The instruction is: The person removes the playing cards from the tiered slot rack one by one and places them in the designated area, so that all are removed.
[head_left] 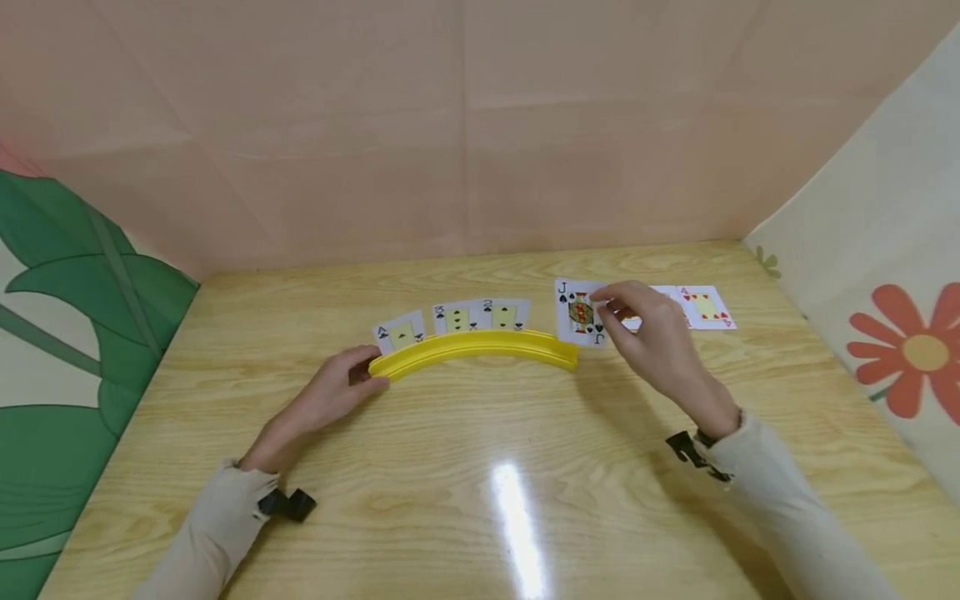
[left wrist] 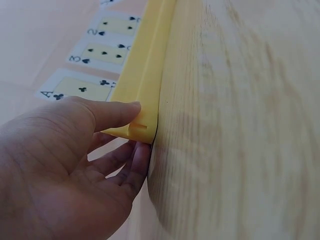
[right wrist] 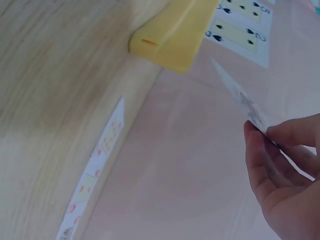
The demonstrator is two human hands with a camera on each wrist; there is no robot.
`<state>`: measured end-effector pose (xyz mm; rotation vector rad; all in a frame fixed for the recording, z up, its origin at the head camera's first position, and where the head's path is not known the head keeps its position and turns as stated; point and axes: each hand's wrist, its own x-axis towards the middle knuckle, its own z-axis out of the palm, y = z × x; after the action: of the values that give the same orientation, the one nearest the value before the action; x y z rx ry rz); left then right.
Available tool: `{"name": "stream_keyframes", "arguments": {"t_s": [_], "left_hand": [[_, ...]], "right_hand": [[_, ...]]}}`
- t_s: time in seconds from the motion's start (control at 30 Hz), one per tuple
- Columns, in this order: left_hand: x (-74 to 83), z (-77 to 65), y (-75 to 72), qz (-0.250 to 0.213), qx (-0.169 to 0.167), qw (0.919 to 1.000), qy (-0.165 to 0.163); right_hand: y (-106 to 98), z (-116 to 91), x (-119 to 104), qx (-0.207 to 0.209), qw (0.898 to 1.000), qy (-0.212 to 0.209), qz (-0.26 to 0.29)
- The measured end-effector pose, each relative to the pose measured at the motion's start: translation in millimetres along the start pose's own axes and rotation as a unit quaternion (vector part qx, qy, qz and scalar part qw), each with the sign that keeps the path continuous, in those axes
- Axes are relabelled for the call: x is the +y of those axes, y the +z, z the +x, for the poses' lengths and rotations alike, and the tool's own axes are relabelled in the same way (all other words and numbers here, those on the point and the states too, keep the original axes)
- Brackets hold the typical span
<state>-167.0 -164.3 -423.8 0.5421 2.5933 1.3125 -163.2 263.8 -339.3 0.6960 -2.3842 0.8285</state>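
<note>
A curved yellow card holder (head_left: 476, 342) stands on the table, its left end gripped between the thumb and fingers of my left hand (head_left: 324, 398). In its slot stand an ace of clubs (head_left: 401, 333), a three of spades (head_left: 456, 318) and a two of spades (head_left: 505, 315). My right hand (head_left: 654, 335) pinches a jack of spades (head_left: 578, 313) by its right side, raised beside the holder's right end. In the right wrist view that jack (right wrist: 242, 100) shows nearly edge-on between thumb and fingertips.
Red-suited playing cards (head_left: 708, 307) lie in a row on the wooden table (head_left: 420, 500), partly behind my right hand. A pink cloth wall (head_left: 450, 167) rises at the back. Printed panels border the left and right sides.
</note>
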Motion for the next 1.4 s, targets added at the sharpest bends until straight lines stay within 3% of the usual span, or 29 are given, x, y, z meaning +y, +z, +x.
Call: {"name": "stream_keyframes", "arguments": {"t_s": [0.5, 0.9, 1.0, 1.13, 1.27, 1.4], "left_hand": [[-3.3, -5.8, -5.0, 0.003, 0.007, 0.9999, -0.012], [-4.6, -6.7, -5.5, 0.008, 0.007, 0.9998, -0.015], [-3.9, -5.9, -4.7, 0.008, 0.007, 0.9998, -0.016], [-3.6, -5.1, -3.7, 0.007, 0.008, 0.9998, -0.017], [-4.5, -3.9, -2.5, 0.006, 0.008, 0.9999, -0.014], [-4.4, -3.4, -1.5, 0.005, 0.008, 0.9999, -0.013]], "right_hand": [[7.4, -1.7, 17.9, -0.004, 1.0, 0.029, 0.005], [3.7, -9.1, 36.3, 0.011, 0.992, 0.125, 0.016], [3.5, -10.6, 39.1, -0.018, 0.987, 0.156, 0.019], [3.8, -11.6, 42.3, -0.091, 0.98, 0.179, 0.014], [3.7, -13.5, 46.4, -0.148, 0.972, 0.183, 0.016], [4.6, -16.0, 50.6, -0.178, 0.969, 0.17, 0.021]]}}
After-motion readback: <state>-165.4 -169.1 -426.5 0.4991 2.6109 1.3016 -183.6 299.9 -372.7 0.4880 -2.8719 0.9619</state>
